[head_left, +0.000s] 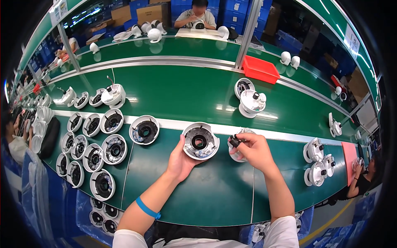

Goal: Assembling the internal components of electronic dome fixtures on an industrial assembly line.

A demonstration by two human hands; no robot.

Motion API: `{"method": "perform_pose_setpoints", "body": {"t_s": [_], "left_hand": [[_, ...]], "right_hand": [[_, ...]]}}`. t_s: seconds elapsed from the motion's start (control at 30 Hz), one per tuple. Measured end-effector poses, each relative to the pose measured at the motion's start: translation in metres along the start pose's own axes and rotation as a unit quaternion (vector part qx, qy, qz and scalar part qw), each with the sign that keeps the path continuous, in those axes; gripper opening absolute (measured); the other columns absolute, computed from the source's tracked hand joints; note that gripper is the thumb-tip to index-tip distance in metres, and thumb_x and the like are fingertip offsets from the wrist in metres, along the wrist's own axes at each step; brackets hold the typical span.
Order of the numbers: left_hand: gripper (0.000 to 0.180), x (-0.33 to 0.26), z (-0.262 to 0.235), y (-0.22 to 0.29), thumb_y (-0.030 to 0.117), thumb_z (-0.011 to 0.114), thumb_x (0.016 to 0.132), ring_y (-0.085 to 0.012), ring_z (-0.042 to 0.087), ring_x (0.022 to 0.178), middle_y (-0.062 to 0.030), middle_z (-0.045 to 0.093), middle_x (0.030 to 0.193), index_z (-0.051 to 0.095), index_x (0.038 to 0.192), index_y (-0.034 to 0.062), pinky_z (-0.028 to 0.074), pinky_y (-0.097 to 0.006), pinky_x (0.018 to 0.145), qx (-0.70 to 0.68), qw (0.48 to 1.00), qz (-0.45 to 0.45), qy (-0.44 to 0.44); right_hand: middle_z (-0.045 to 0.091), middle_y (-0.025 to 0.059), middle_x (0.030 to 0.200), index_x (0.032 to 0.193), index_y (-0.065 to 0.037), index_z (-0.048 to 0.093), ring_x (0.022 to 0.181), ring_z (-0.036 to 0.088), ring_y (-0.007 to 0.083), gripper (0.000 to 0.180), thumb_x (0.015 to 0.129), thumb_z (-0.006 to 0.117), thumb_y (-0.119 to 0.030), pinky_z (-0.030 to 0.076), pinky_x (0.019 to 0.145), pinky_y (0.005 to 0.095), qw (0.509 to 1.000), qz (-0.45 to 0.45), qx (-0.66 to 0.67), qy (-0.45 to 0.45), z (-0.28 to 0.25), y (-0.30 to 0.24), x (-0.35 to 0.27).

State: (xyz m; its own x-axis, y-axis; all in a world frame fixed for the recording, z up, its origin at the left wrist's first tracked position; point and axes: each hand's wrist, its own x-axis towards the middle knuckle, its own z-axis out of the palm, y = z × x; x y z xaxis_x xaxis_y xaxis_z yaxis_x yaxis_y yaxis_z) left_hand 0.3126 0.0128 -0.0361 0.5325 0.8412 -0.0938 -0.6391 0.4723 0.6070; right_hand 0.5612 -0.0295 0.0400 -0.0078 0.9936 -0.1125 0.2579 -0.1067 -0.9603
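In my left hand (180,163) is a round white housing half (209,144), its hollow side up. A black ring with a centre hole and bits of circuitry show inside it. My right hand (257,151) pinches a small black cylindrical part (235,141) between thumb and fingers. Directly beneath that hand sits a white housing body (234,154), mostly covered by it; I cannot tell whether the black part is attached to it. Just left of the held housing lies a similar white shell (144,129) on the green table.
Several matching shells (102,184) stand grouped at the left. Assembled white bodies (318,172) cluster at the right, and two pieces (252,102) stand beyond the pale strip. A red tray (260,69) sits at the far rail. Across the line, a person (197,18) handles a white unit.
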Motion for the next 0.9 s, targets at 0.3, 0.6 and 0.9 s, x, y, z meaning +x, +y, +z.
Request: {"method": "perform_pose_setpoints", "body": {"t_s": [0.3, 0.6, 0.9], "left_hand": [[0.068, 0.005, -0.017, 0.0, 0.059, 0.032, 0.11, -0.0324, 0.048, 0.142, -0.0129, 0.047, 0.155, 0.035, 0.157, 0.0099, 0.043, -0.057, 0.115, -0.038, 0.999, 0.001, -0.028], [0.09, 0.006, -0.031, -0.007, 0.079, 0.033, 0.098, -0.0274, 0.05, 0.14, -0.0105, 0.049, 0.153, 0.036, 0.157, 0.0106, 0.042, -0.052, 0.117, 0.026, 1.0, -0.001, -0.008], [0.069, 0.004, -0.047, -0.007, 0.054, 0.056, 0.103, -0.0251, 0.054, 0.135, -0.0104, 0.056, 0.146, 0.043, 0.152, 0.008, 0.045, -0.048, 0.114, -0.046, 0.991, -0.042, -0.114]], "right_hand": [[0.073, 0.0093, 0.102, 0.118, 0.006, 0.069, 0.087, 0.073, 0.0157, 0.024, 0.095, 0.064, 0.001, 0.058, 0.071, 0.0269, 0.996, -0.078, -0.01, -0.04, 0.022, 0.028, 0.015], [0.073, 0.0098, 0.094, 0.112, 0.006, 0.071, 0.078, 0.071, 0.0148, 0.02, 0.094, 0.063, 0.001, 0.057, 0.068, 0.0265, 0.985, -0.133, -0.095, -0.059, 0.033, 0.031, 0.014], [0.07, 0.0119, 0.081, 0.1, 0.002, 0.073, 0.067, 0.071, 0.0227, 0.02, 0.081, 0.07, -0.004, 0.054, 0.061, 0.0324, 0.94, -0.18, -0.283, -0.061, 0.051, 0.033, 0.01]]}}
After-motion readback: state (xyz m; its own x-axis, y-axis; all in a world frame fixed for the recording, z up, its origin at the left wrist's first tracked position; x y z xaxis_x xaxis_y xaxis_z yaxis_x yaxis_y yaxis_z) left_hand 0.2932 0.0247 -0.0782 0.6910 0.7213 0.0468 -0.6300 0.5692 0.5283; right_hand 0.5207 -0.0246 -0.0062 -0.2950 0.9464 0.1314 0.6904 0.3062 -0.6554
